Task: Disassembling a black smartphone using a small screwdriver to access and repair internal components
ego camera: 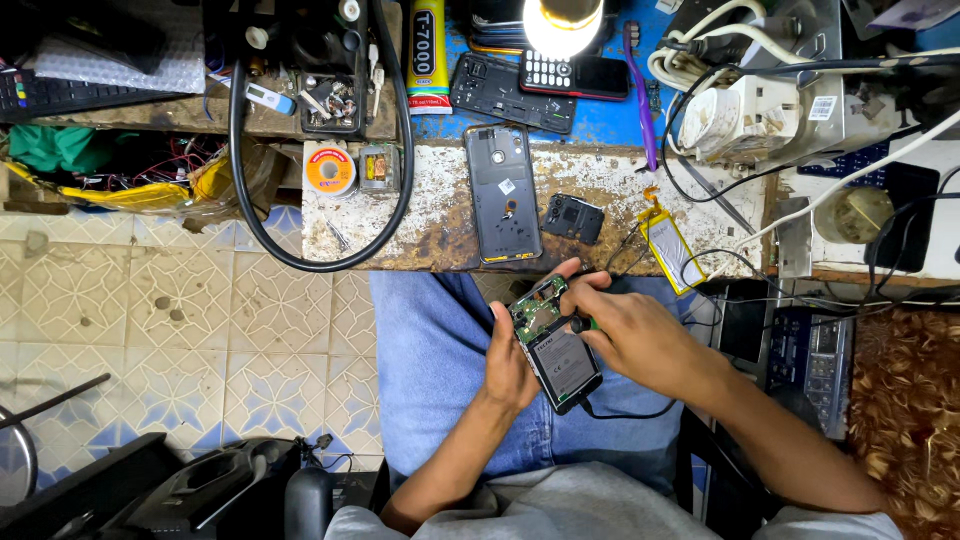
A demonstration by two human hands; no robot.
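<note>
An opened phone (556, 344) with its green circuit board and black battery exposed rests over my lap. My left hand (509, 362) grips the phone's left edge from below. My right hand (625, 326) lies across its upper right side, fingers pinching a small black tool or probe at the board; a thin black wire runs from under the phone. The phone's dark back cover (502, 192) lies on the worn workbench (440, 215) just ahead, with a small black plastic part (573, 218) beside it.
A loose battery pack (672, 250) sits at the bench edge on the right. A solder spool (330, 171), a thick black cable loop (262, 232), a glue tube (429, 55), a keypad phone (573, 75), a lit lamp (563, 22) and a white power strip (735, 115) crowd the bench. Tiled floor lies left.
</note>
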